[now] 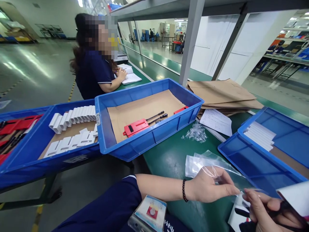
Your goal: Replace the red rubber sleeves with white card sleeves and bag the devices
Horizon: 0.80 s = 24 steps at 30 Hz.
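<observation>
My left hand (212, 185) reaches in from the left, thumb and forefinger pinched on a clear plastic bag (223, 161). The film arches over the back of this hand toward my other one. My right hand (265, 206), at the lower right, is closed with its fingertips pinching the film close to my left fingertips. A dark item partly shows under its fingers; I cannot make out what it is. Beside it are a white piece with black parts (235, 214) and a white box-like piece (293, 196), cut off by the frame edge. Flat clear bags (191, 166) lie behind my left hand.
A blue bin (135, 151) holds a red device (136, 128) with black cables. Left of it, another bin (79, 154) contains white sleeves (72, 116). A third blue bin (241, 164) stands right. Cardboard sheets (222, 91) and plastic scraps (196, 132) lie behind. A co-worker (96, 71) writes nearby.
</observation>
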Tool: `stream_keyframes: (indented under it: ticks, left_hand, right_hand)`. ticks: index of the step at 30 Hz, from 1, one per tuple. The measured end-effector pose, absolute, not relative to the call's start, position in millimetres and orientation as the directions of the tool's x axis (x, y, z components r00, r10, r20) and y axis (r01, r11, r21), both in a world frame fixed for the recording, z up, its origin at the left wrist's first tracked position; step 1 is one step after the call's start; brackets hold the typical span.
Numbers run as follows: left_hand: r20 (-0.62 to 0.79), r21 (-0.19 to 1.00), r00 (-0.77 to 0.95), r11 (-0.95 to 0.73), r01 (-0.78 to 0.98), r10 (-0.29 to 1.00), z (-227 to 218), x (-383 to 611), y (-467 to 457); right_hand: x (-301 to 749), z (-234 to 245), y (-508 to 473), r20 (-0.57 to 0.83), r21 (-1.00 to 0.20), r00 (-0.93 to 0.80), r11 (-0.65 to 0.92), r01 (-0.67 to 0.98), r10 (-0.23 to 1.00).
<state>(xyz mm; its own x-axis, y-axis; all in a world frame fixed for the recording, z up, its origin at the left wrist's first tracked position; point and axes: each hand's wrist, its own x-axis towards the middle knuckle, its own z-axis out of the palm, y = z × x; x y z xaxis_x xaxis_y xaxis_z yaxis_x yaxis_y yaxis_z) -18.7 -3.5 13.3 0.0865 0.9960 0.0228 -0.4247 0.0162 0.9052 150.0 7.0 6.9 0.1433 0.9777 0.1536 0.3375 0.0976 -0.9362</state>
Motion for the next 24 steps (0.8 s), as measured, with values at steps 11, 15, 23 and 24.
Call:
stream_keyframes:
  ticks: [11, 15, 23, 24]
  left_hand:
    - [-0.016, 0.842, 0.098, 0.066, -0.535, 0.995, 8.1, -1.5, -2.3]
    - [0.005, 0.858, 0.074, 0.034, -0.513, 0.997, 1.4, 2.2, -3.4]
    - [-0.058, 0.869, 0.13, 0.115, -0.481, 0.99, 9.3, 4.4, -2.8]
    - [-0.079, 0.857, 0.152, 0.145, -0.495, 0.985, 10.3, 4.6, -2.7]
  right_hand:
    - [149.6, 23.9, -1.0, 0.162, -0.88, 0.111, 0.092, 0.466, 0.981]
    - [154.0, 27.4, 0.5, 0.098, -0.91, 0.107, 0.045, 0.413, 0.989]
    - [153.5, 28.3, 4.1, 0.228, -0.79, -0.014, 0.194, 0.581, 0.973]
    - [150.3, 27.7, 3.9, 0.266, -0.78, -0.007, 0.22, 0.586, 0.964]
